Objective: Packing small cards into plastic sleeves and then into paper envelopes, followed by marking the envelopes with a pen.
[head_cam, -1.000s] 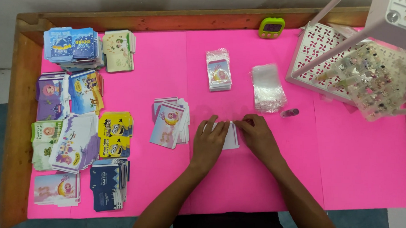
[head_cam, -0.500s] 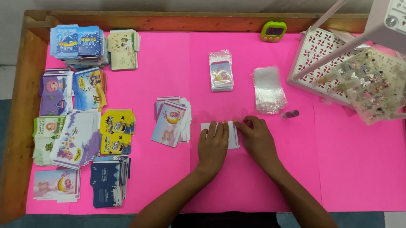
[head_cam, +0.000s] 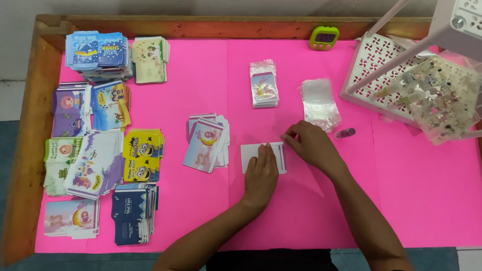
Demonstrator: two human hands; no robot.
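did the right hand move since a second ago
Yes. The right hand has shifted up the table, away from the person and toward the clear sleeve stack; the white card stays put.

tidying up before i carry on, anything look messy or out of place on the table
Mostly small things. The stack of printed cards left of the left hand is fanned and askew, and the purple-and-white pile at the left edge sprawls over its neighbours. A small dark vial lies on its side beside the clear sleeves. Nothing looks spilled or damaged.
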